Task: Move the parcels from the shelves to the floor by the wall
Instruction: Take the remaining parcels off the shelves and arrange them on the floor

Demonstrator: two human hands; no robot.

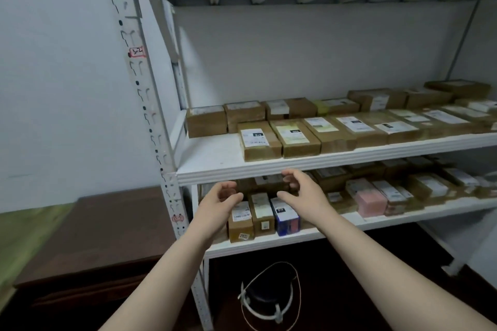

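Both hands are held out at ctr frame, just in front of the lower shelf (376, 219) of a white metal rack (150, 105). The left hand (223, 196) is seen half open, fingers loosely curled, palm turned toward the other hand, w/ nothing gripped. The right hand (298, 191) is likewise half open, thumb and fingers spread in a loose C, nothing held. Its fingertips are close to a brown parcel (269, 183) further back, but contact can't be told. Btwn and just below the hands, three parcels are lined up side by side at the shelf's front: two brown boxes (240, 220) and a blue box (286, 219). More parcels are packed further right on the same shelf, incl. a pink box (369, 201). The middle shelf (212, 158) above is loaded w/ two rows of labelled parcels (295, 138), from ctr to right edge. A handwritten tag (137, 51) is stuck on the rack's upright, upper left. A dark wooden cabinet (94, 236) is seen at lower left, and a dark item w/ a white strap (269, 295) lies on the floor at bottom ctr.
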